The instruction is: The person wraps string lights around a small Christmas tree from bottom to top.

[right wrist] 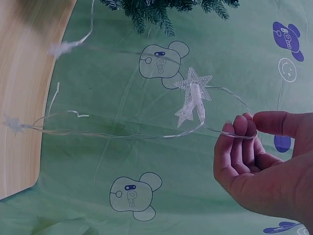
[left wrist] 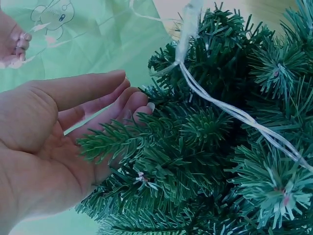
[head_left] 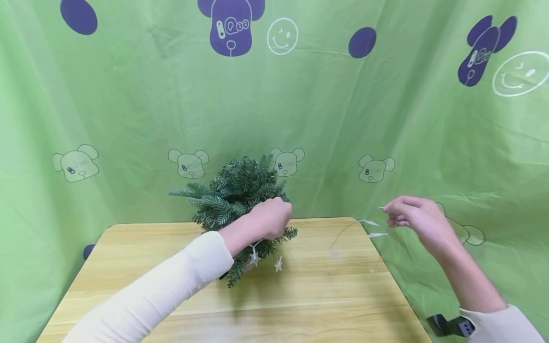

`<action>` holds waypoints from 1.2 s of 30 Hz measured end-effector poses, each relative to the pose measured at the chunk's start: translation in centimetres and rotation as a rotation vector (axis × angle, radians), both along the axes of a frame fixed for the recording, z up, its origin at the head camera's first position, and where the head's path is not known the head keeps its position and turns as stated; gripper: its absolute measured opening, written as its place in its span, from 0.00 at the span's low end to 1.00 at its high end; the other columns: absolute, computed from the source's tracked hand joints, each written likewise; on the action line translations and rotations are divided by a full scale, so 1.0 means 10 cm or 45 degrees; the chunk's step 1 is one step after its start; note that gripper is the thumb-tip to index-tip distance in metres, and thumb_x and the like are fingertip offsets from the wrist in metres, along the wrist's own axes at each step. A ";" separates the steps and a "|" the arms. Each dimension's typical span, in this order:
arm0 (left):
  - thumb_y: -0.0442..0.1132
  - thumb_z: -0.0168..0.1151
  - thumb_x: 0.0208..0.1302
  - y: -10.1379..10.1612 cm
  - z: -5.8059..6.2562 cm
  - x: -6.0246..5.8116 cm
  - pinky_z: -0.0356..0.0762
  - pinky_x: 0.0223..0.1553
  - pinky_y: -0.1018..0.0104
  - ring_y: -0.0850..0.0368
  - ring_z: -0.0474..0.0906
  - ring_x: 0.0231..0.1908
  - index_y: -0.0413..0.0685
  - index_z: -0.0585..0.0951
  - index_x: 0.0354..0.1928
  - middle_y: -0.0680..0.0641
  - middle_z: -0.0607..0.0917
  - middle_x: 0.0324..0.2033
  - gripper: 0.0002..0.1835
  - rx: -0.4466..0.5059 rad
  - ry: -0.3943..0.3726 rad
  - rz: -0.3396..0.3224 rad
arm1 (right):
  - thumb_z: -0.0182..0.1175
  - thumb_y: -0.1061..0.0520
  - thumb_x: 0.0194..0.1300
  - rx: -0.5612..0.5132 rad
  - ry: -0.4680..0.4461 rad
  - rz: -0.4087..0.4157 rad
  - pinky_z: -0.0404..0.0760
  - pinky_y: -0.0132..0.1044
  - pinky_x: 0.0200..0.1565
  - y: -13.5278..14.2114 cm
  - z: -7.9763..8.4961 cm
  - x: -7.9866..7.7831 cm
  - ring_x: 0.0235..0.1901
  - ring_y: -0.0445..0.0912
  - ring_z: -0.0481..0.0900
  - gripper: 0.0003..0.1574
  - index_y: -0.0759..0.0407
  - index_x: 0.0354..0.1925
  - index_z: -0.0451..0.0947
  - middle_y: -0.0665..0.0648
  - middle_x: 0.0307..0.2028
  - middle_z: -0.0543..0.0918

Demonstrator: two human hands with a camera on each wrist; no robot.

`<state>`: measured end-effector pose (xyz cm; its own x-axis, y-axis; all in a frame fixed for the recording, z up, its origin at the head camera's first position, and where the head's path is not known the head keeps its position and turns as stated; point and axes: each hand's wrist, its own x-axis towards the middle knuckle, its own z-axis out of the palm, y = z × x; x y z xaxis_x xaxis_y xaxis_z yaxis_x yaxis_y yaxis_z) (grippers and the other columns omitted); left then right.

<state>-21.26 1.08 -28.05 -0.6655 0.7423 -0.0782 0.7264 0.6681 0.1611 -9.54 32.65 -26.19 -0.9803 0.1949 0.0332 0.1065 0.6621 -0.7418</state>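
Observation:
A small artificial Christmas tree point(head_left: 240, 186) stands on the wooden table. My left hand point(head_left: 270, 216) is at its right side, fingers loosely bent among the needles and a green sprig point(left wrist: 115, 142) lying across the palm. White light-string wire point(left wrist: 244, 120) runs over the branches beside this hand, and star lights point(head_left: 279, 263) hang low at the front. Off the table's right edge, my right hand point(head_left: 418, 216) pinches a loop of the clear wire point(right wrist: 230, 132) between thumb and fingers. A clear star light point(right wrist: 194, 84) dangles from that loop, close to the fingertips.
The wooden table point(head_left: 317, 295) has rounded far corners. Behind and around it hangs a green printed cloth point(head_left: 321, 119). Another star point(right wrist: 14, 124) on the string lies over the table edge. A black device point(head_left: 450, 327) is strapped at my right wrist.

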 end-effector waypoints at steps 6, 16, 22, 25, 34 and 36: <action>0.21 0.52 0.54 0.02 0.04 -0.01 0.53 0.17 0.73 0.62 0.50 0.15 0.52 0.63 0.13 0.55 0.58 0.11 0.21 0.107 -0.101 -0.064 | 0.54 0.43 0.77 0.009 -0.007 -0.009 0.79 0.24 0.46 0.00 0.01 0.01 0.41 0.42 0.84 0.25 0.62 0.53 0.78 0.48 0.38 0.85; 0.37 0.67 0.64 0.38 0.19 0.03 0.83 0.36 0.67 0.61 0.76 0.25 0.50 0.82 0.58 0.50 0.87 0.36 0.20 0.279 -0.268 -0.065 | 0.54 0.41 0.76 -0.018 -0.014 -0.005 0.78 0.23 0.48 -0.08 0.07 0.00 0.43 0.41 0.83 0.27 0.61 0.56 0.78 0.49 0.40 0.85; 0.42 0.71 0.63 0.73 0.20 0.06 0.82 0.43 0.71 0.65 0.83 0.39 0.54 0.80 0.62 0.53 0.90 0.44 0.25 0.474 -0.334 -0.057 | 0.53 0.39 0.76 -0.029 -0.006 0.012 0.78 0.24 0.50 -0.15 0.12 -0.01 0.45 0.43 0.83 0.28 0.59 0.56 0.78 0.49 0.42 0.85; 0.42 0.71 0.63 0.86 0.20 0.08 0.82 0.37 0.75 0.65 0.86 0.39 0.54 0.83 0.59 0.51 0.90 0.46 0.22 0.549 -0.375 -0.087 | 0.53 0.39 0.77 -0.048 0.010 0.028 0.78 0.25 0.50 -0.18 0.13 -0.01 0.45 0.44 0.83 0.27 0.60 0.56 0.78 0.49 0.42 0.85; 0.41 0.71 0.64 0.99 0.14 0.12 0.78 0.32 0.74 0.66 0.81 0.30 0.54 0.88 0.43 0.55 0.91 0.37 0.07 0.586 -0.454 -0.070 | 0.53 0.40 0.77 -0.079 0.010 0.037 0.77 0.26 0.51 -0.24 0.17 0.02 0.46 0.47 0.83 0.27 0.60 0.55 0.78 0.50 0.42 0.84; 0.41 0.71 0.64 1.00 0.13 0.12 0.77 0.32 0.74 0.66 0.79 0.29 0.55 0.89 0.39 0.58 0.89 0.33 0.04 0.597 -0.438 -0.076 | 0.53 0.40 0.77 -0.092 0.013 0.042 0.78 0.26 0.52 -0.24 0.17 0.03 0.46 0.47 0.83 0.27 0.61 0.55 0.78 0.51 0.42 0.84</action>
<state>-20.06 11.04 -26.71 -0.6160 0.7851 0.0639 0.6142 0.4279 0.6631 -9.27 30.27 -24.47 -0.9859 0.1648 0.0302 0.0778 0.6096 -0.7889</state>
